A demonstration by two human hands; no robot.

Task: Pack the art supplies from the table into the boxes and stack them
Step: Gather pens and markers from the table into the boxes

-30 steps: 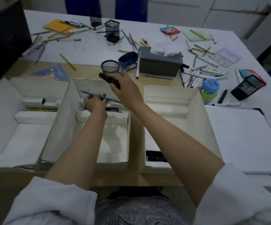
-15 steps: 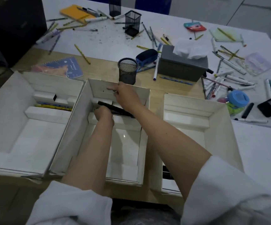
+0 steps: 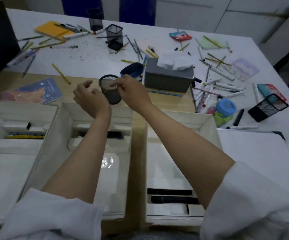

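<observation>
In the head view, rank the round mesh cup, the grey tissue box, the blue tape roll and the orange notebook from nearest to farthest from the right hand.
1. Round mesh cup: right at the right hand, by its fingers.
2. Grey tissue box: just to its right.
3. Blue tape roll: farther right.
4. Orange notebook: far back left.

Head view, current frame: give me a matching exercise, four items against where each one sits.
Items:
1. two black markers
2. yellow and blue pencils
3. blue-covered notebook
4. orange notebook

Places:
A. wooden strip beyond the left box
B. near end of the right box
C. far left of the white table
D. slot in the left box

Pairs: 1-B, 2-D, 3-A, 4-C
</observation>
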